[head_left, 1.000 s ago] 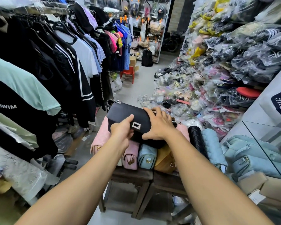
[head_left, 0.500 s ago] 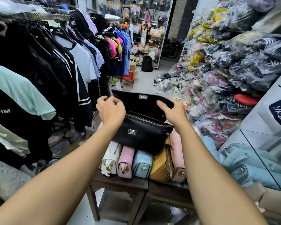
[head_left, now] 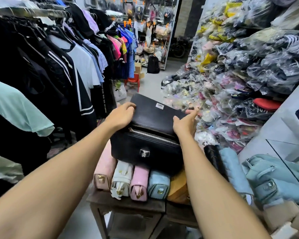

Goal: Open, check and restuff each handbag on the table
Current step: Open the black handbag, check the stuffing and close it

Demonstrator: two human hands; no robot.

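A black handbag (head_left: 145,149) with a silver clasp and a shut zip lies on top of a row of small handbags on a dark wooden table (head_left: 124,207). Its flap (head_left: 155,114) is thrown back and open. My left hand (head_left: 121,114) grips the flap's left edge with curled fingers. At the flap's right edge my right hand (head_left: 186,123) holds it, thumb on the inner face and fingers behind. The row below holds a pale pink bag (head_left: 104,169), a white bag (head_left: 122,178), a pink bag (head_left: 139,181), a light blue bag (head_left: 159,183) and a tan bag (head_left: 178,188).
A rack of hanging clothes (head_left: 59,66) fills the left side. Piles of plastic-wrapped goods (head_left: 240,75) rise on the right. A black quilted bag (head_left: 212,157), light blue quilted bags (head_left: 235,168) and a glass panel (head_left: 293,156) lie to the right of the table.
The black bag was closed a second ago; the flap has been lifted and folded back. Both hands moved from the front of the bag to the flap's edges.
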